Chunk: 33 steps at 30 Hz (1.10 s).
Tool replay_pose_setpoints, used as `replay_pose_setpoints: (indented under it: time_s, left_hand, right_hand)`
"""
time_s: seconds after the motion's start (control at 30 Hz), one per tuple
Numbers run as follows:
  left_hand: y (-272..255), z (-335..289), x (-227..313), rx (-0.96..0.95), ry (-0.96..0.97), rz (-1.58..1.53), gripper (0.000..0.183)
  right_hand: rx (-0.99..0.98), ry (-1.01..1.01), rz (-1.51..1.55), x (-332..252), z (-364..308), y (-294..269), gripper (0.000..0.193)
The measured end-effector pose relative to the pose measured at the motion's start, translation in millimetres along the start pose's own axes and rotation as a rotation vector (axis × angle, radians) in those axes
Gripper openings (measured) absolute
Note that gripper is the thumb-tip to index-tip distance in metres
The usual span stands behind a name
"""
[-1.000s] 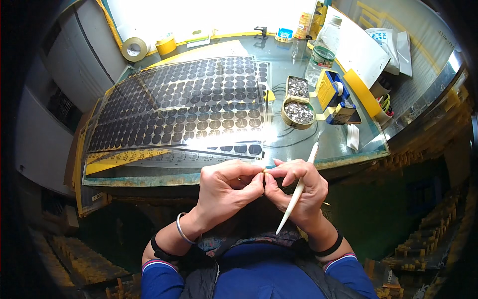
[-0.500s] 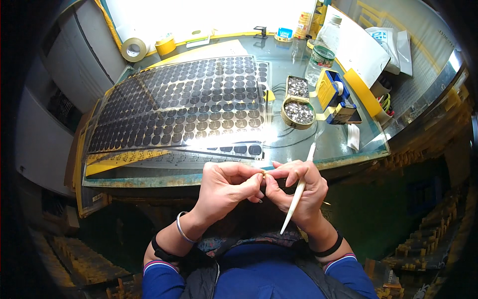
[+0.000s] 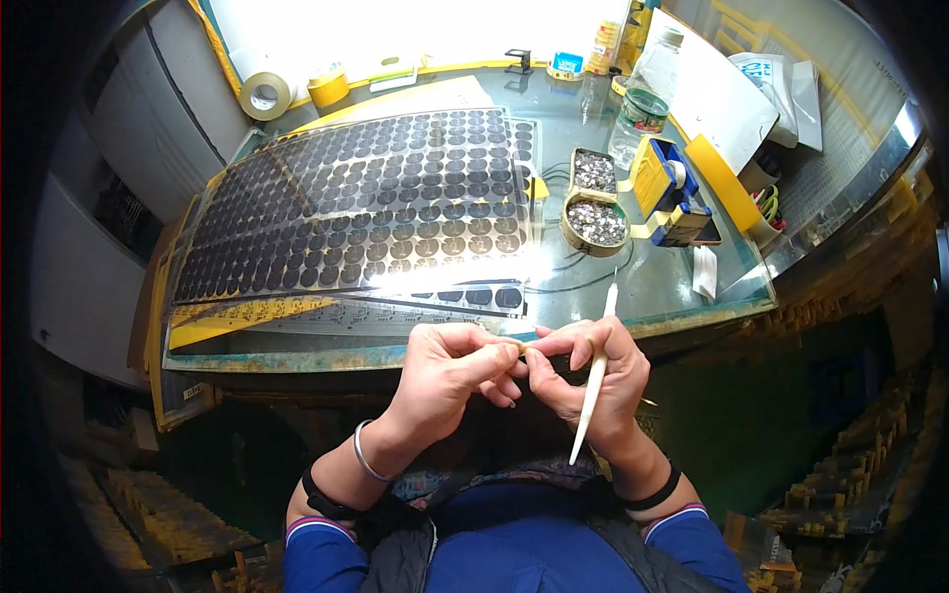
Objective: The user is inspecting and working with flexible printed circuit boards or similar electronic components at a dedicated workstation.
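Observation:
My left hand (image 3: 443,381) and my right hand (image 3: 598,381) meet just in front of the table's near edge, thumbs and forefingers closed in a pinch. Between their fingertips is a tiny yellowish piece (image 3: 523,348), mostly hidden and too small to name. A slender white pen-like tool (image 3: 590,407) is also held in my right hand, threaded between the fingers. Its tapered end points down toward me and its thin, dark tip points up over the table. A large clear sheet with rows of dark round prints (image 3: 346,212) lies on the table, beyond my left hand.
Two small tins (image 3: 595,225) of silvery bits stand right of the sheet, beside a blue and yellow tape dispenser (image 3: 672,193). A clear bottle (image 3: 647,99) rises behind them. Tape rolls (image 3: 265,96) sit at the far left, before a bright panel (image 3: 415,35). The glass tabletop (image 3: 682,301) has a worn edge.
The white tool has tilted slightly, its lower end shifting right and its tip left. Both hands stay pinched together at nearly the same place; the left's lower fingers have uncurled a little.

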<state>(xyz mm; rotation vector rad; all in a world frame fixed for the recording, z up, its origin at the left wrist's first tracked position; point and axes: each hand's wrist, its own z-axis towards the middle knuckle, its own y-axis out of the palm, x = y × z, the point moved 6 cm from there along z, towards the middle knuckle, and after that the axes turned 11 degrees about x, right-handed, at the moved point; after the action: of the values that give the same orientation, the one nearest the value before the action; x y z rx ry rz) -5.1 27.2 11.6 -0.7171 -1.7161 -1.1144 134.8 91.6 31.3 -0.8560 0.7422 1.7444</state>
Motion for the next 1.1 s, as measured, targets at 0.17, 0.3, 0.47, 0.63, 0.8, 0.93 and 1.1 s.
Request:
replay_pose_setpoints:
  time_s: [0.17, 0.3, 0.47, 0.63, 0.8, 0.93, 1.1]
  left_hand:
    - [-5, 2, -15, 0.049, -0.28, -0.086, 0.021]
    - [-6, -1, -16, -0.019, -0.316, -0.117, 0.021]
    - [3, 4, -1, 0.029, -0.276, -0.071, 0.014]
    - [7, 47, 33, -0.034, -0.074, 0.216, 0.018]
    - [46, 108, 57, -0.075, 0.108, 0.668, 0.024]
    - [71, 143, 49, -0.092, 0.293, 0.952, 0.02]
    - [96, 150, 40, -0.175, 0.704, 1.165, 0.018]
  right_hand:
    - [0.072, 0.407, 0.31, 21, -4, -3, 0.031]
    - [0.137, 0.348, 0.311, 24, -1, -12, 0.031]
    - [0.217, -0.171, -0.144, 19, 19, -36, 0.03]
    - [0.3, -0.31, -0.247, 46, 39, -58, 0.027]
    - [0.313, -0.158, -0.136, 56, 37, -66, 0.026]
    - [0.304, -0.162, -0.184, 57, 37, -70, 0.027]
    - [0.315, -0.222, -0.186, 55, 37, -71, 0.028]
